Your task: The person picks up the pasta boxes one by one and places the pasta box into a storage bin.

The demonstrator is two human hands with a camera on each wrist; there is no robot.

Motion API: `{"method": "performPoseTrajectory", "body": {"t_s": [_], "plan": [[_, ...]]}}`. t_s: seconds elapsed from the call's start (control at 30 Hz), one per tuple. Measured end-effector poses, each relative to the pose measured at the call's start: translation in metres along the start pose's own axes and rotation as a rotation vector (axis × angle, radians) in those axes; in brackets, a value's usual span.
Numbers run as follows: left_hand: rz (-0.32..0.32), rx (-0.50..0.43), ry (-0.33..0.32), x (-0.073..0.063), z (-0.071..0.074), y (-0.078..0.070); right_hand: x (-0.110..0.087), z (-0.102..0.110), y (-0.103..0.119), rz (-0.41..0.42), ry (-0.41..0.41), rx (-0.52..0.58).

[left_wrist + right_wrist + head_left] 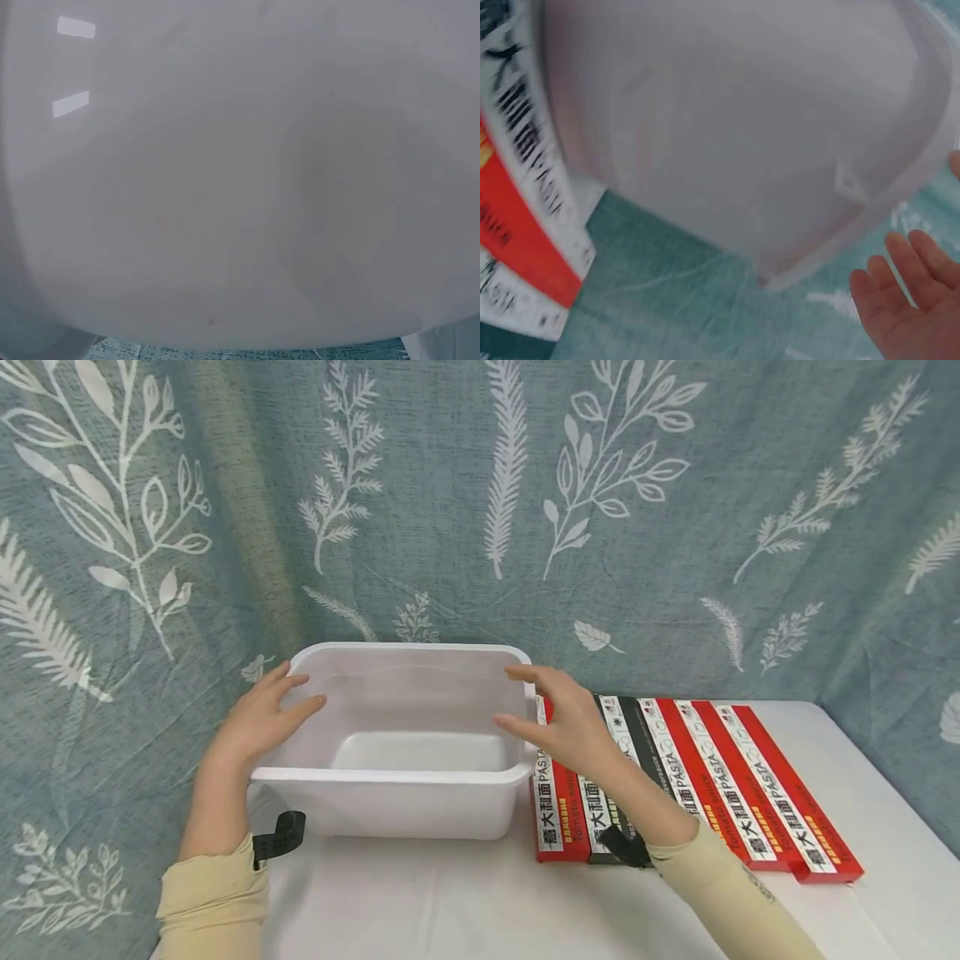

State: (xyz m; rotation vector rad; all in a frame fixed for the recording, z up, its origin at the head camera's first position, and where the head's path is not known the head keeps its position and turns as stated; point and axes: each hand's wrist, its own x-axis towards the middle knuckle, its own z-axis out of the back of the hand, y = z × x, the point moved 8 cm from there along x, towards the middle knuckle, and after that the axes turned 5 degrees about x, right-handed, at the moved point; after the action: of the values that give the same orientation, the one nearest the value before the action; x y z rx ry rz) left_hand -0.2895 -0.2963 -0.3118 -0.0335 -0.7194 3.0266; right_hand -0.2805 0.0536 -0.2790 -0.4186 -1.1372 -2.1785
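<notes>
A white plastic bin [397, 802] with a wide rim stands on the table, its inside bare. My left hand [266, 714] is at the bin's left side, thumb and fingers spread; whether it touches the rim I cannot tell. On the right side, my right hand [562, 718] hovers by the rim with relaxed, parted fingers and holds nothing. The right wrist view shows that hand [919, 307] open beside the bin's outer wall [727, 135], a gap between them. White bin wall [225, 187] fills most of the left wrist view, where no hand shows.
Several red and black pasta boxes [757, 785] lie side by side right of the bin, partly under my right forearm. A white cloth [450, 902] covers the table. Behind hangs a blue-green leaf-patterned curtain [427, 527], close to the bin's back.
</notes>
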Motion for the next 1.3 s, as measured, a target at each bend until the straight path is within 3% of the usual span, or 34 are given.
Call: {"method": "performPoseTrajectory", "body": {"t_s": [0.47, 0.83, 1.3], "plan": [[-0.017, -0.034, -0.004, 0.000, 0.001, -0.001, -0.062, 0.053, -0.058, -0.167, -0.082, 0.012], [-0.020, -0.054, 0.012, 0.001, 0.002, -0.004, -0.135, 0.089, -0.117, -0.434, -0.063, -0.079], [-0.019, -0.081, 0.025, 0.003, 0.002, -0.001, -0.193, 0.131, -0.150, -0.620, -0.073, -0.146]]}}
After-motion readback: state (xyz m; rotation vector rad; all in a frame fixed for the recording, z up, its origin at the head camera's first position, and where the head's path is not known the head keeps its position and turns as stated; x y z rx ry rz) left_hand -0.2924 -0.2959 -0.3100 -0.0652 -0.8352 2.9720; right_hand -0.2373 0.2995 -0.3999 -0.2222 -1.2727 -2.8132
